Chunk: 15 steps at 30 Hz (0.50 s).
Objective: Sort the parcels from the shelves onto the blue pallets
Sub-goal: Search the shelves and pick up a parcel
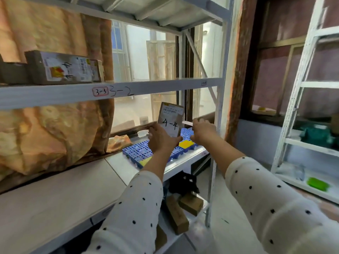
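Brown cardboard parcel [170,121] marked 4-4 is standing upright above the blue pallets [139,153] | left hand [161,138] is gripping its lower edge | right hand [202,131] is hovering just beside, fingers curled, holding nothing.

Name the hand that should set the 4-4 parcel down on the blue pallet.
Left. The left hand already holds the 4-4 parcel upright just above the blue pallet; the right hand carries no parcel.

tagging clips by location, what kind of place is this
Probably a small parcel sorting or storage room: metal shelving with handwritten slot codes, labelled parcels like the one marked 4-4, and blue pallets on the shelf.
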### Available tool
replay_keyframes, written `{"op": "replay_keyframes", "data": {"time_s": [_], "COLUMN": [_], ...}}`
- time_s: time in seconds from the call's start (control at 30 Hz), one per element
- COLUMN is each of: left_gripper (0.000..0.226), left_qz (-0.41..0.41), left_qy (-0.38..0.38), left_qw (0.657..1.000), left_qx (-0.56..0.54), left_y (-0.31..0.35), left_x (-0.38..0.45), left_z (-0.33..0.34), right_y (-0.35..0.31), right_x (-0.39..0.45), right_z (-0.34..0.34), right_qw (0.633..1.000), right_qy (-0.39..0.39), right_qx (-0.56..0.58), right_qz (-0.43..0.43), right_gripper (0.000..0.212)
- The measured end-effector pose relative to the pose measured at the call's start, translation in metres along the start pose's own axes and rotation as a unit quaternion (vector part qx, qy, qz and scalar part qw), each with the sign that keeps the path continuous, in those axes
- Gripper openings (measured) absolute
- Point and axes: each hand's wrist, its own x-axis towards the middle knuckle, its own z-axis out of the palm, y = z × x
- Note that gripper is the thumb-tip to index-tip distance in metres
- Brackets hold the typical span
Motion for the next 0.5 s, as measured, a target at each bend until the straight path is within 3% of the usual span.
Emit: {"op": "replay_keyframes", "data": {"time_s": [0.27,0.5], "left_gripper": [0.103,0.102], "left_qz": [-0.057,-0.121], "left_qy": [-0.026,-0.045], "left_qw": [0.997,0.990], "left_qx": [0.035,0.048], "left_y": [-0.040,-0.067], "left_x": [0.074,0.121], "left_z": [0.046,0.082], "right_y": [-0.019,-0.040], "right_x": [0.074,0.129], "right_z": [0.068,0.122], "right_qw": [0.997,0.991], "right_qy": [-0.066,-0.112], "right_qx": [-0.017,-0.004], "right_qz": [-0.039,-0.074], "right_gripper": [0.068,0.058]}}
